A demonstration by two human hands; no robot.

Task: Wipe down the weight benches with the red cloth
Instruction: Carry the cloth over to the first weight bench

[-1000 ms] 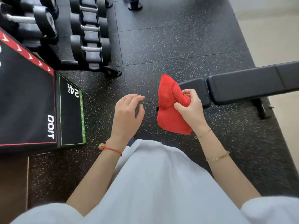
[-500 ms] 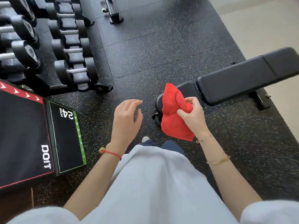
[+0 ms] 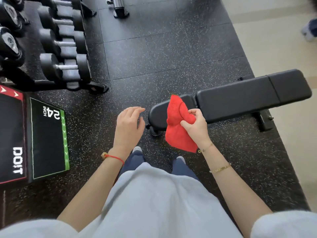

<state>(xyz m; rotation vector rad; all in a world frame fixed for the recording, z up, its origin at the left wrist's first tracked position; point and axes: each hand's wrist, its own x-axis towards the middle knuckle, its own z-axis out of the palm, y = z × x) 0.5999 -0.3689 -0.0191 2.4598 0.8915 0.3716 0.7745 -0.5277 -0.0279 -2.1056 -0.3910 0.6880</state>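
Note:
A black padded weight bench (image 3: 240,98) stretches from the middle of the floor to the right. My right hand (image 3: 196,127) grips a bunched red cloth (image 3: 178,124) in the air over the bench's near left end. The cloth hangs down below my fingers and covers part of the seat pad. My left hand (image 3: 128,126) hovers to the left of the bench end, fingers relaxed, holding nothing.
A dumbbell rack (image 3: 60,54) fills the upper left. A black plyo box marked "24 INCH" (image 3: 46,136) stands at the left. Another piece of equipment's foot (image 3: 120,9) is at the top. Pale floor (image 3: 274,40) borders the black rubber mat on the right.
The view has tilted and pulled back, so the whole bench now shows. Both hands keep their poses, the right one still holding the cloth by the bench end.

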